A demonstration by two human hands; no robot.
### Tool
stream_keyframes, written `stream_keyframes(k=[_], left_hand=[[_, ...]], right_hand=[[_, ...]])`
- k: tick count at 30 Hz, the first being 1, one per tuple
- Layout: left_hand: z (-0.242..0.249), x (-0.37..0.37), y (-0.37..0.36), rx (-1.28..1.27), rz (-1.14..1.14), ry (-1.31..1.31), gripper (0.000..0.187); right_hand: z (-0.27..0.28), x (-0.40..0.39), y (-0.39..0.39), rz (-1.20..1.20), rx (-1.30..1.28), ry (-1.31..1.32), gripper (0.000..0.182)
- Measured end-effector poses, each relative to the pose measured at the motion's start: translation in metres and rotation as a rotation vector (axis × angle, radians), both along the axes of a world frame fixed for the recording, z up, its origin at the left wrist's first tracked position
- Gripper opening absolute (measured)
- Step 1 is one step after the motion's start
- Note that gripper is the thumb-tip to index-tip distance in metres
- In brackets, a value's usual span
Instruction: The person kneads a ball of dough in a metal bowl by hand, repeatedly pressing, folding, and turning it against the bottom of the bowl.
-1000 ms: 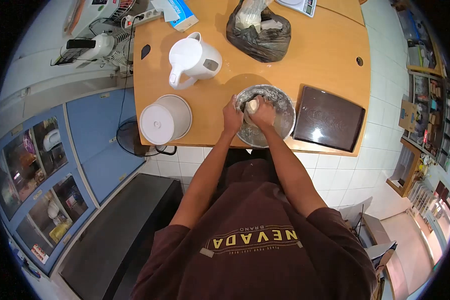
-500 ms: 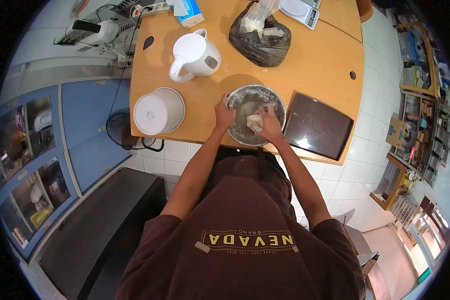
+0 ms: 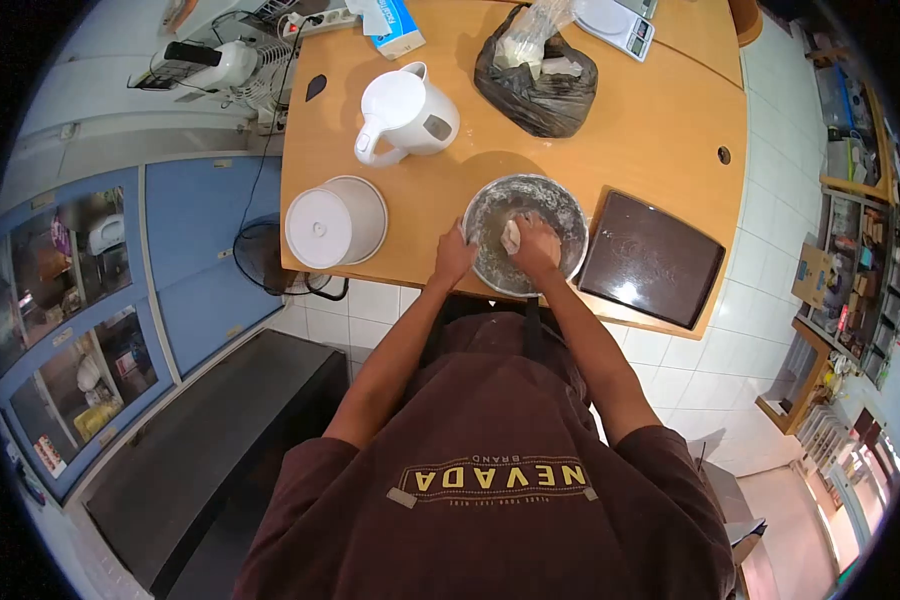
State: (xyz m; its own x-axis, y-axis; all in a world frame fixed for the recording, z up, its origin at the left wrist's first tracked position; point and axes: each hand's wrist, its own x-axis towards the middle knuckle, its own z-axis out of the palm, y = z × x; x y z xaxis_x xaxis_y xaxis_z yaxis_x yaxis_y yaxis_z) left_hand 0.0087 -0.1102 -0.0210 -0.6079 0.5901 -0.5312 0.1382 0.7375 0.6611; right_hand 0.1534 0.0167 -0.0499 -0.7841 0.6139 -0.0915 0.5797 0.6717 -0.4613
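Observation:
A round metal bowl (image 3: pixel 570 205), its inside coated with flour, stands near the front edge of the wooden table. My left hand (image 3: pixel 455 256) is closed on the bowl's left rim. Inside the bowl, my right hand (image 3: pixel 538 246) presses down on a small lump of pale dough (image 3: pixel 511 237), with fingers curled over it. Part of the dough is hidden under that hand. Just right of the bowl lies a dark rectangular baking tray (image 3: pixel 652 262) with a shiny surface.
Left of the bowl are a white lidded tub (image 3: pixel 320 228) and a white electric kettle (image 3: pixel 407 110). Behind stand a black plastic bag (image 3: pixel 545 100), a digital scale (image 3: pixel 620 25) and a tissue box (image 3: pixel 398 32). The table's front edge (image 3: pixel 425 284) runs close to me.
My right hand has moved down and slightly left, pressing the dough into the bowl, where before the fingers held it up. My left hand stays at the rim. The whole view shifted slightly.

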Motion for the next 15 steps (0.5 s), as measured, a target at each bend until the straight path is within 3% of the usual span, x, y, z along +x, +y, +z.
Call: stream_keyframes(k=[2, 5, 8, 11, 15], left_hand=[[0.036, 0.001, -0.005, -0.212, -0.096, -0.174, 0.038], [-0.028, 0.025, -0.042, 0.005, -0.096, 0.03, 0.037], [-0.06, 0.047, -0.05, 0.276, 0.004, 0.17, 0.036], [-0.001, 0.041, -0.023, -0.032, 0.279, -0.437, 0.035], [-0.005, 0.047, -0.025, 0.024, 0.26, -0.345, 0.034]], right_hand=[[0.003, -0.003, 0.003, -0.044, -0.022, 0.002, 0.041], [-0.003, -0.006, 0.004, -0.118, -0.028, 0.059, 0.041], [0.002, -0.012, 0.004, -0.183, -0.081, -0.015, 0.04], [-0.002, -0.014, 0.004, -0.186, -0.057, -0.04, 0.04], [-0.01, -0.018, 0.007, -0.167, -0.029, -0.033, 0.04]])
